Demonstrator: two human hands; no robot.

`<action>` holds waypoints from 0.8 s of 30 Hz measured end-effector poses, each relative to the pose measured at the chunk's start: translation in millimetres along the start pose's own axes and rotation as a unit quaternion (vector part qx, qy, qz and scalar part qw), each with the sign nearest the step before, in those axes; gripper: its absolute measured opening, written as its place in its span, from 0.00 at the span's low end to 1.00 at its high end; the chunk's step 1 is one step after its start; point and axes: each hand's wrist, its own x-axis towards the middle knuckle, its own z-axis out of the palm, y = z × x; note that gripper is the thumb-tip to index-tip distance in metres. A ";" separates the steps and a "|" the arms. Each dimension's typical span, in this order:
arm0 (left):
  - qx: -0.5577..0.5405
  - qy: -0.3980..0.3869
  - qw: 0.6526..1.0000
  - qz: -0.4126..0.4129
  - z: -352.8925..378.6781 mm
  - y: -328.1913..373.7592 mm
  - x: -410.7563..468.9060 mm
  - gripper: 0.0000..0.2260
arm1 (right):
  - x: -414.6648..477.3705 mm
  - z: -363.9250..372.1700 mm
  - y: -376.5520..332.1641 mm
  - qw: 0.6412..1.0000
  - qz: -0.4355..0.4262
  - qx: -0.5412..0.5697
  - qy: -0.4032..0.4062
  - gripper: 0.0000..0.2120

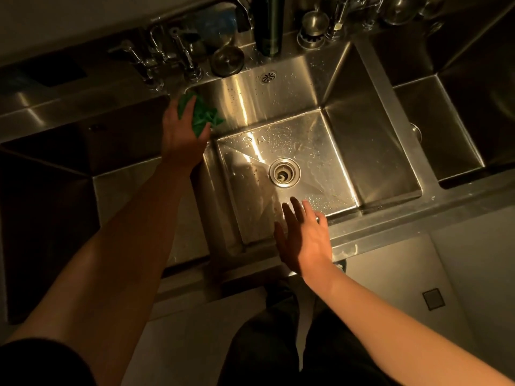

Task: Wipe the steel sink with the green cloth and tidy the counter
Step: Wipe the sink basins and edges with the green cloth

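dim, warm light, looking down from head height.

left hand [184,126] reaches to the far-left corner of the steel sink [376,140]. it grips the green cloth [204,115], which is bunched up, with fingers over it and the thumb under. the cloth sits at the top of the sink's left wall, just below the rim. cannot tell whether it presses on the steel.

right hand [303,238] is over the near rim of the sink, released, fingers straight and a little spread, holding nothing. fingertips point toward the drain [284,172]. cannot tell whether the palm touches the rim.

the drain is in the middle of the sink floor. water drops [278,137] lie on the floor on the far side of it, and the steel shines wet.

overflow grille [268,77] on the far wall. on the far ledge, left to right: chrome taps [178,57], a round metal strainer [227,61], a tall dark bottle [269,26], and more metal pieces, too dark to name.

a second basin [434,129] lies to the right, in shadow.
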 end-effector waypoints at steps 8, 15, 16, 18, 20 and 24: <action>-0.025 0.031 0.999 -0.003 -13.1 20.1 -41.6 0.27 | 5.2 20.3 2.5 0.994 0.050 0.094 -0.017 0.33; -0.027 -0.071 0.997 0.010 -35.4 45.6 -145.5 0.31 | 0.9 11.5 1.5 1.000 -0.003 -0.012 0.025 0.32; -0.027 -0.090 0.996 0.003 -36.8 49.7 -157.5 0.32 | -1.0 8.6 1.5 0.999 -0.006 -0.016 0.029 0.30; -0.028 -0.111 0.993 -0.009 -39.3 54.9 -177.4 0.33 | -4.1 2.9 1.8 0.998 -0.010 0.000 0.055 0.26; -0.031 -0.111 0.993 -0.009 -41.3 57.1 -194.4 0.33 | -5.5 -1.6 1.1 0.997 -0.013 0.024 0.072 0.24; -0.026 -0.122 0.992 -0.005 -43.6 67.1 -223.6 0.32 | -7.8 -4.9 -0.2 0.995 -0.015 0.068 0.077 0.25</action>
